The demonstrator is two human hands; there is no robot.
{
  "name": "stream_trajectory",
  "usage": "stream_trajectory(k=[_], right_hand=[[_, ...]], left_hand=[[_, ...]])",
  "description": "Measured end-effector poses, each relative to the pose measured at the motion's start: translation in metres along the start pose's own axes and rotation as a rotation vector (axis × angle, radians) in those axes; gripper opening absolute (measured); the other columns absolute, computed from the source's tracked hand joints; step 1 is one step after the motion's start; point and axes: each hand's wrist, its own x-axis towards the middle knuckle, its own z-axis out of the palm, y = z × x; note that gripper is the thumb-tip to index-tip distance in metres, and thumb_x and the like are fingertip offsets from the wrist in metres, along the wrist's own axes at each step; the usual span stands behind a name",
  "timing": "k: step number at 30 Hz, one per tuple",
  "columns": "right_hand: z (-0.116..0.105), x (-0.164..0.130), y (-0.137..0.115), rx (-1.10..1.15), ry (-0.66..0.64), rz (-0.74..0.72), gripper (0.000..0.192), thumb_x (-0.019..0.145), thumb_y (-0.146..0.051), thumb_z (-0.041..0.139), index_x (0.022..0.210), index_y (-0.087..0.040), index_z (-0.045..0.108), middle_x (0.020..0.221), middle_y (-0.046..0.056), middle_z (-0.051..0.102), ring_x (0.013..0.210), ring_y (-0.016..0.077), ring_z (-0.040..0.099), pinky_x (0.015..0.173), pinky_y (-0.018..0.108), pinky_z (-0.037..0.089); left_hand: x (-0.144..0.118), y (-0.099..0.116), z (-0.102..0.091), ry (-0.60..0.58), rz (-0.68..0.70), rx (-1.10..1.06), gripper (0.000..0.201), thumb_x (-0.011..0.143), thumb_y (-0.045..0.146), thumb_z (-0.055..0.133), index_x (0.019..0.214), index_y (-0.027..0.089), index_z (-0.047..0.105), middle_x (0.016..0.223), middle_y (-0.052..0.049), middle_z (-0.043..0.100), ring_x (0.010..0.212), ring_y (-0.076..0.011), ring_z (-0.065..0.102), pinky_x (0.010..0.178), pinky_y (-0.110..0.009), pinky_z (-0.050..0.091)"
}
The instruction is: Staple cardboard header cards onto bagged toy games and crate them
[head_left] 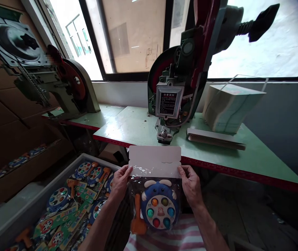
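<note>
Striped fabric (169, 237) is showing at six o'clock, and just above it both hands are holding up a bagged blue toy (157, 205). Left hand (119, 183) is pinching the bag's edge at nine o'clock, right hand (190, 184) at three o'clock, under a white header card (154, 158). Beyond, at twelve o'clock, a stapling machine (175, 87) is sitting on the green table (128, 127); a bin of toys (67, 205) is lying at eight o'clock.

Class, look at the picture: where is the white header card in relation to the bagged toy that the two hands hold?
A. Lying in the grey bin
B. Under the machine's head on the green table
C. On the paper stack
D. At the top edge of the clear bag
D: the white header card sits at the top of the clear bag holding the blue toy, gripped by the left hand and right hand.
</note>
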Motion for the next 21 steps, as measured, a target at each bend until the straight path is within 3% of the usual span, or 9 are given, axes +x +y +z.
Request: stream_trajectory(k=[7, 14, 18, 21], right_hand=[[0.003, -0.003, -0.006, -0.143, 0.097, -0.133, 0.037, 0.097, -0.058, 0.056, 0.086, -0.023, 0.061, 0.077, 0.003, 0.068, 0.069, 0.0200, 0.061, 0.067, 0.031, 0.046], [0.005, 0.003, 0.009, 0.117, 0.102, -0.019, 0.026, 0.090, -0.048, 0.069, 0.093, -0.023, 0.063, 0.088, 0.004, 0.069, 0.082, 0.0210, 0.064, 0.076, 0.032, 0.051], [0.002, 0.009, 0.006, 0.406, -0.007, 0.097, 0.042, 0.085, -0.040, 0.075, 0.122, -0.026, 0.060, 0.089, 0.000, 0.069, 0.083, 0.0188, 0.065, 0.076, 0.030, 0.052], [-0.006, 0.013, -0.003, 0.546, -0.191, 0.183, 0.061, 0.083, -0.035, 0.077, 0.140, -0.029, 0.054, 0.089, -0.002, 0.068, 0.080, 0.0165, 0.064, 0.071, 0.026, 0.051]], left_hand=[[-0.001, 0.002, 0.008, 0.108, -0.030, -0.009, 0.052, 0.060, 0.046, 0.095, 0.095, 0.013, 0.077, 0.077, -0.003, 0.079, 0.060, -0.0163, 0.070, 0.056, -0.023, 0.056], [-0.001, 0.013, 0.013, 0.105, -0.116, 0.025, 0.053, 0.051, 0.044, 0.098, 0.089, 0.014, 0.077, 0.074, -0.003, 0.077, 0.064, -0.0191, 0.071, 0.056, -0.025, 0.057], [0.005, 0.018, 0.000, -0.025, -0.126, 0.108, 0.044, 0.059, 0.044, 0.095, 0.086, 0.015, 0.075, 0.080, -0.004, 0.076, 0.067, -0.0180, 0.070, 0.058, -0.025, 0.059], [0.011, 0.021, -0.012, -0.127, -0.133, 0.145, 0.049, 0.066, 0.042, 0.092, 0.104, 0.017, 0.074, 0.090, -0.005, 0.078, 0.073, -0.0204, 0.072, 0.062, -0.028, 0.061]])
